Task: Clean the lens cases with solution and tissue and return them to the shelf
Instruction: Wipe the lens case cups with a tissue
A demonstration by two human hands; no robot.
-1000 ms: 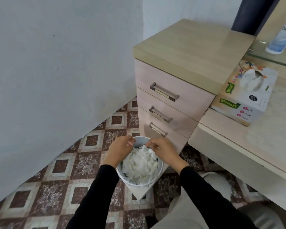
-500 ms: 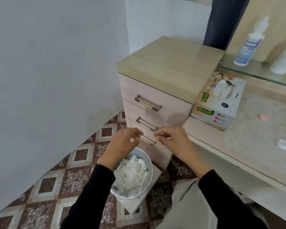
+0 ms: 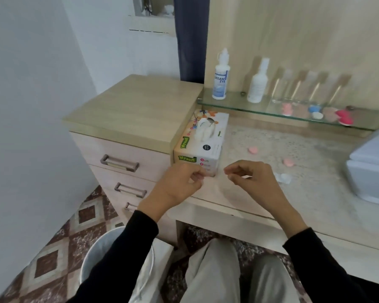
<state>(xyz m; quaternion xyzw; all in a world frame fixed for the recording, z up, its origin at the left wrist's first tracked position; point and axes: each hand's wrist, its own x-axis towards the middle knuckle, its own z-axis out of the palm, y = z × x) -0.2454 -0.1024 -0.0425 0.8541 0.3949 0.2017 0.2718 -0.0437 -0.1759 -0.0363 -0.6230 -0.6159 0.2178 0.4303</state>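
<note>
Countertop [image 3: 271,136] room between tissue box [image 3: 202,147], grey container [image 3: 372,169] (2 pink caps [image 3: 253,149]).

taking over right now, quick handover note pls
Hands: left hand curled, nothing seen in it; right hand loosely curled, empty. Both hover over the desk edge by the tissue box.
Things: solution bottle stands on the glass shelf; coloured lens cases sit further along it. Two pink pieces and a clear piece lie on the desk.
Done: shelf cases, probably.
Left: wipe the desk pieces and shelve them.
</note>
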